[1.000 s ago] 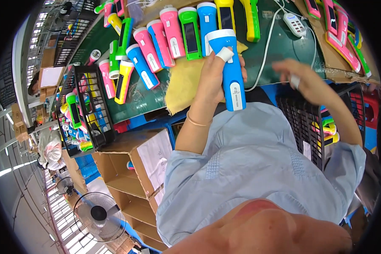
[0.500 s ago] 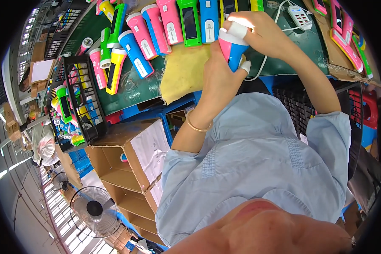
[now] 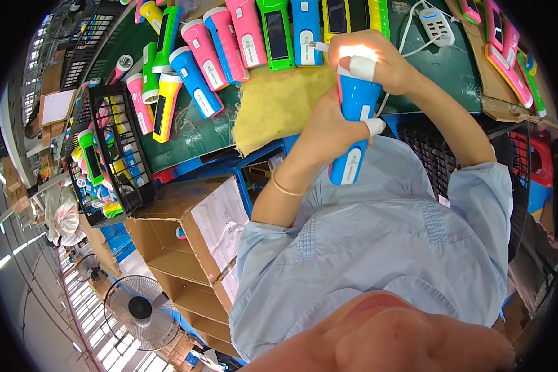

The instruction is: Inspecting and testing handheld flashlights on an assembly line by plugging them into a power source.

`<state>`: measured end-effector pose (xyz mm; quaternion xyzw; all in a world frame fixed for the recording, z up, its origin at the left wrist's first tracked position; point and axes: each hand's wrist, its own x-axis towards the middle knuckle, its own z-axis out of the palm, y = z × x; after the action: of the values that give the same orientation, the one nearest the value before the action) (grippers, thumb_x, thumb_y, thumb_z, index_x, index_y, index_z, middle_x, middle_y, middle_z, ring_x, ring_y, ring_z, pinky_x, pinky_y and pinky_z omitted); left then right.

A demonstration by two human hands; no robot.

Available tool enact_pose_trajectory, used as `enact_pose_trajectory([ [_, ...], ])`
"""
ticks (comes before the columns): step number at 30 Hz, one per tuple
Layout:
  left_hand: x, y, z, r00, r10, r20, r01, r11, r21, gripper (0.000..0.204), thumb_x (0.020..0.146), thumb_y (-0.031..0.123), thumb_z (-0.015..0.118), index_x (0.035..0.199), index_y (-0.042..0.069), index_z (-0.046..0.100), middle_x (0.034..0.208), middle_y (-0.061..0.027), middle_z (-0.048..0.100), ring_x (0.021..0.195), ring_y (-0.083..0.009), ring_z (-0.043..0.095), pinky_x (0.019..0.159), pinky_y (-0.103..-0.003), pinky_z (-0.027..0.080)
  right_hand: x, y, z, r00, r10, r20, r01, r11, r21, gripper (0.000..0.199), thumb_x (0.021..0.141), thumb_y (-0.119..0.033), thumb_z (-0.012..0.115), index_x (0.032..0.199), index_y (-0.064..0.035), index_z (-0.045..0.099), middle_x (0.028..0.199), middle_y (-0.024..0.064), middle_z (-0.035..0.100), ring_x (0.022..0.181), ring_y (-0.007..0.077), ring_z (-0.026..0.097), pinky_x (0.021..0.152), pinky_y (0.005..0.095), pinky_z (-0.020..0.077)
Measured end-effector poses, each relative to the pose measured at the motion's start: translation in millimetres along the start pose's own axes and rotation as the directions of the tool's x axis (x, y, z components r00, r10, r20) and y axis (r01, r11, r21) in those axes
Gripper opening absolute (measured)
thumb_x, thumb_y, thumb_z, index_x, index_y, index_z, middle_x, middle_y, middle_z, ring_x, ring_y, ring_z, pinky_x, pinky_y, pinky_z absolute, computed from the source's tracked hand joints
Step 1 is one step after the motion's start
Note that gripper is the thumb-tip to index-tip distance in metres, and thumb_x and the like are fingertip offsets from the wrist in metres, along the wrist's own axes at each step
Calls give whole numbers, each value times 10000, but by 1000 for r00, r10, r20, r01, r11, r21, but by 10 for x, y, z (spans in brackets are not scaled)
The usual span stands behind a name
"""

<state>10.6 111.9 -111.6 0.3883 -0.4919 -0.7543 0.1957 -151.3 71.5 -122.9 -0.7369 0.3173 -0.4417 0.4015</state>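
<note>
A blue and pink flashlight [image 3: 361, 99] is tilted in front of my chest, its head lit and glowing at the far end. My left hand [image 3: 330, 133] is wrapped round its body, with white tape on the thumb. At the lit head, my right hand [image 3: 387, 62] closes over the rim, white tape or wrap on a finger. A small white cable plug [image 3: 318, 46] sticks out beside the right fingers; whether they grip it I cannot tell. Beyond my hands lies a yellow cloth [image 3: 276, 111] on the green tabletop [image 3: 208, 137].
Several colourful flashlights [image 3: 248, 37] stand in a row along the back. A white charging hub [image 3: 437, 26] with cables sits at the right. To the left is a black basket [image 3: 133, 149] of flashlights, above cardboard boxes [image 3: 167, 242]. A fan [image 3: 140, 307] stands further off.
The flashlight has swung so its long blue handle now shows, pointing toward me. My right hand has lowered slightly at the lit head, and the plug has come into view.
</note>
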Motion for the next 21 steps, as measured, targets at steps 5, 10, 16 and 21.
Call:
enact_pose_trajectory([
  [5, 66, -44, -43, 965, 237, -113, -163, 879, 448, 402, 660, 20, 685, 987, -20, 454, 741, -73, 562, 612, -158, 594, 526, -277, 482, 74, -117, -23, 987, 157, 36, -139, 944, -300, 267, 756, -257, 487, 792, -2, 559, 672, 156, 538, 606, 286, 511, 578, 346, 417],
  [10, 134, -71, -52, 957, 257, -137, -162, 860, 485, 434, 668, 8, 669, 1035, -9, 438, 749, -67, 553, 609, -157, 583, 528, -274, 478, 122, -58, -43, 958, 286, 16, -247, 852, -462, 339, 776, -328, 487, 809, -7, 590, 696, 199, 564, 649, 367, 541, 572, 408, 407],
  [16, 293, 121, -280, 988, 154, 31, -122, 873, -473, 359, 808, 144, 617, 1094, 21, 438, 824, -104, 545, 637, -188, 567, 545, -293, 472, -237, -211, -238, 866, 314, -389, -357, 933, -43, 237, 874, -173, 463, 995, -27, 606, 707, 70, 550, 659, 113, 520, 602, 246, 417],
  [21, 359, 292, -229, 990, 141, 25, -93, 767, -635, 332, 829, 219, 589, 1060, 30, 443, 779, -103, 550, 608, -206, 569, 533, -318, 477, -746, -341, -1, 809, 366, -461, -447, 891, -77, 301, 864, -31, 442, 1160, -33, 498, 657, 24, 508, 595, 74, 441, 558, 218, 359],
])
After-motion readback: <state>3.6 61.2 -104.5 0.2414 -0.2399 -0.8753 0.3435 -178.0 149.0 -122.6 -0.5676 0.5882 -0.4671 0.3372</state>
